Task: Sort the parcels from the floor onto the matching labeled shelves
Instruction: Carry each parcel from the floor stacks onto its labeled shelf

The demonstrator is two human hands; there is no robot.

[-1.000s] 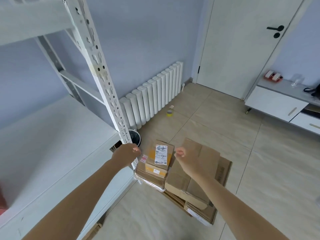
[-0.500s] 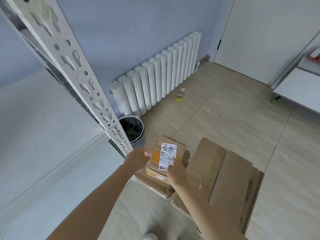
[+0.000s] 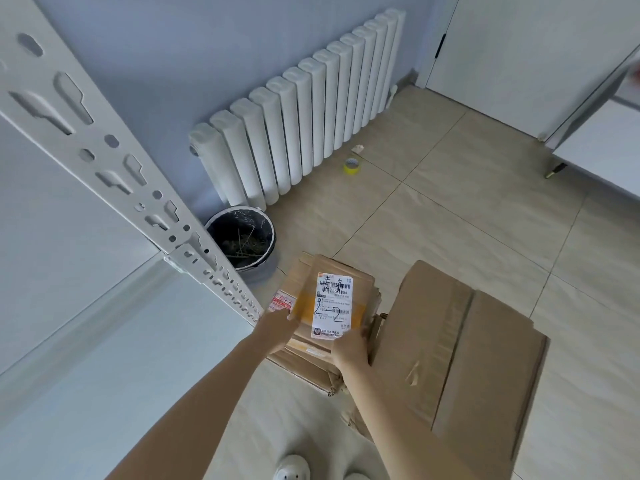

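Note:
A small cardboard parcel [image 3: 360,289] with a white shipping label marked "2-2" lies on top of a stack of parcels [image 3: 304,362] on the floor. My left hand [image 3: 277,329] grips its near left edge. My right hand [image 3: 349,348] grips its near right corner. A large flat cardboard box [image 3: 460,344] lies to the right of the stack. The white shelf unit [image 3: 114,341] fills the left side, with its perforated upright post [image 3: 114,161] just left of the parcels.
A black bin [image 3: 221,225] stands between the post and a white radiator [image 3: 304,109]. A yellow tape roll [image 3: 352,167] lies on the tiled floor. A white cabinet [image 3: 606,140] and a door stand at the right. My shoe [image 3: 292,467] shows at the bottom.
My head has dropped closer to the floor stack. Both hands went from hovering above the parcels to gripping the top labelled parcel at its near edge.

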